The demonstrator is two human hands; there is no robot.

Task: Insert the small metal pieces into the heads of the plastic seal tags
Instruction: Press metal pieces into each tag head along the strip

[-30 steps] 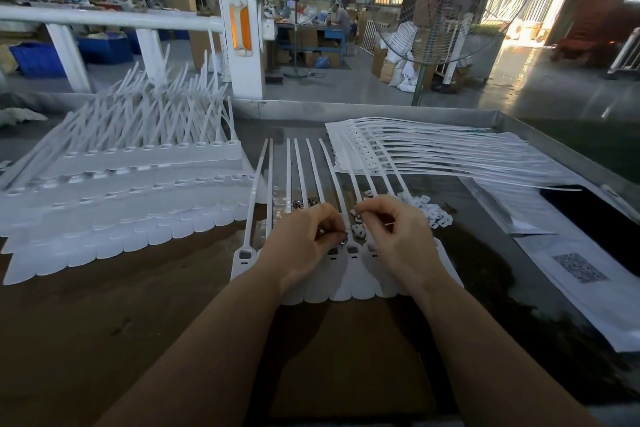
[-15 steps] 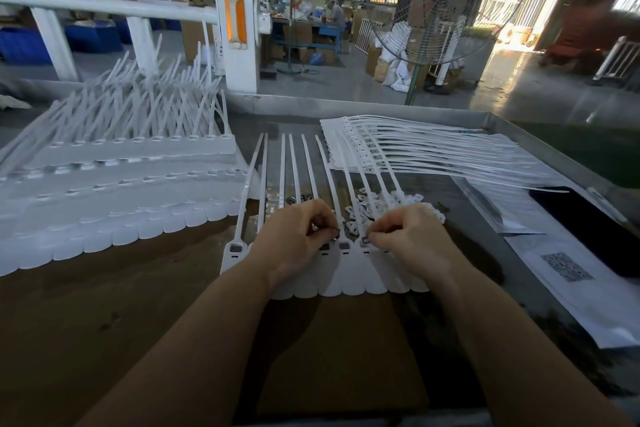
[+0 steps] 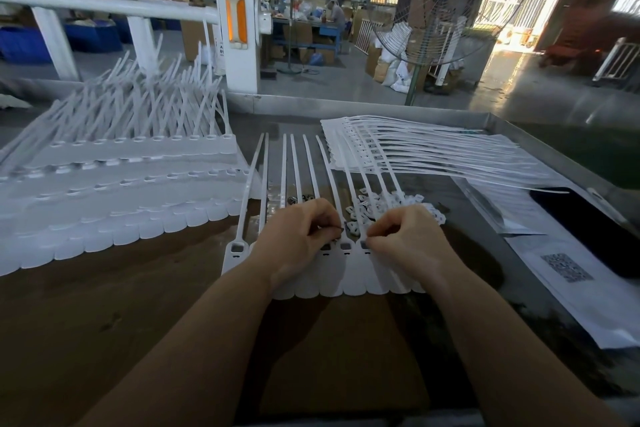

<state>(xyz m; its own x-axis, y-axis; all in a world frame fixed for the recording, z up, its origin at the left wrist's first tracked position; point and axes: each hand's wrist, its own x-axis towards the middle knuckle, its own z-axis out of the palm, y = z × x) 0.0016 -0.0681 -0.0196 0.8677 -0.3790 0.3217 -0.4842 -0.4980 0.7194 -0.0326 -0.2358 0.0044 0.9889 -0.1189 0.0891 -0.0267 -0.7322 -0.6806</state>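
Fingertips of the left hand are pinched on a small dark metal piece, just left of the right hand, over white plastic seal tags whose straps run away from the person.

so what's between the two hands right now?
Head view: between left hand and right hand lie strips and open heads of the seal tag row, plus loose small white pieces.

Tags are seen as white plastic, smooth, faintly translucent. Small dark metal pieces are noted, dull sheen. Table is seen as brown, matt, scuffed; its rim grey metal. Sheet is paper, matt.
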